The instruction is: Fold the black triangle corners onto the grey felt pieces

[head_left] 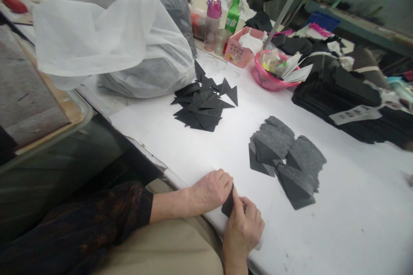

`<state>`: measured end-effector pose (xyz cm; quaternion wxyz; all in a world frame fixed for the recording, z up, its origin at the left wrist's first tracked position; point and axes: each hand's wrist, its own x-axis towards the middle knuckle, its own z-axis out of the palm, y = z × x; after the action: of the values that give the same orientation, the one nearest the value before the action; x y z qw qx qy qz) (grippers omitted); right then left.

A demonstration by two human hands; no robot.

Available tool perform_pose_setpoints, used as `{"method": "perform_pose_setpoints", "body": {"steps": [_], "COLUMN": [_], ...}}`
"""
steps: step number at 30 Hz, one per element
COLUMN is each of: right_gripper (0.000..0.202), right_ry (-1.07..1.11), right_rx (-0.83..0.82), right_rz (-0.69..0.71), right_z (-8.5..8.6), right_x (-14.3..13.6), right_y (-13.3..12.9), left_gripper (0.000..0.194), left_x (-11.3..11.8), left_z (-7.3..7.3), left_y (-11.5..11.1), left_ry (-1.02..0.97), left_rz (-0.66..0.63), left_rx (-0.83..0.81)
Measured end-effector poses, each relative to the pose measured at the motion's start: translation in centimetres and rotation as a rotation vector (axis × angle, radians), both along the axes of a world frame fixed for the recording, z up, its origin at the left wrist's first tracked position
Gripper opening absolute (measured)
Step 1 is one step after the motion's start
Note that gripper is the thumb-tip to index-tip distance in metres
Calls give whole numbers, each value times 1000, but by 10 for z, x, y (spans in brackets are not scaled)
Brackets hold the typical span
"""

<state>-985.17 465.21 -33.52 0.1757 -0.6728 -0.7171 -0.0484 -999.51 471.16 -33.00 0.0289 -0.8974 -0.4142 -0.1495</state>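
Observation:
Near the table's front edge, both my hands are closed on one small black fabric piece (pixel 228 204). My left hand (pixel 211 190) grips its upper end with curled fingers. My right hand (pixel 244 225) pinches its side between thumb and fingers, partly covering it. Ahead and to the left lies a loose heap of black triangular pieces (pixel 203 109). To the right, overlapping rows of grey-and-black pieces (pixel 290 154) are laid out in fanned stacks.
A white plastic bag (pixel 155 56) bulges on the left. Behind stand a pink-lidded bottle (pixel 211 25), a green bottle (pixel 232 15), a pink box (pixel 240 51) and a pink basket (pixel 267 79). Stacked black fabric (pixel 348 94) fills the right back of the white table (pixel 361 206).

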Motion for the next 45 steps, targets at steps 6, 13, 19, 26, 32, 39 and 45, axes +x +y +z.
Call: {"method": "perform_pose_setpoints", "body": {"steps": [6,13,19,26,32,39,45], "right_gripper": [33,27,28,21,21,29,34], "right_ry": [-20,-32,-37,6,121,100,98], "right_rx": [17,121,122,135,141,88,50], "right_rz": [5,37,42,68,130,197,190], "right_z": [0,-2,-2,1,-1,-2,-2], "right_x": [0,0,-1,6,18,25,25], "right_y": [0,4,6,2,-6,-11,-12], "left_gripper": [13,18,25,21,24,25,24], "left_x": [1,-3,-15,-22,-23,-22,-23], "left_z": [-1,-1,-3,0,2,3,4], "left_y": [0,1,6,11,10,8,7], "left_ry": [-3,-9,-171,-143,-80,-51,-64], "left_rz": [6,86,-79,-245,-247,-242,-236], "left_rx": [-21,-68,42,47,43,60,66]}}
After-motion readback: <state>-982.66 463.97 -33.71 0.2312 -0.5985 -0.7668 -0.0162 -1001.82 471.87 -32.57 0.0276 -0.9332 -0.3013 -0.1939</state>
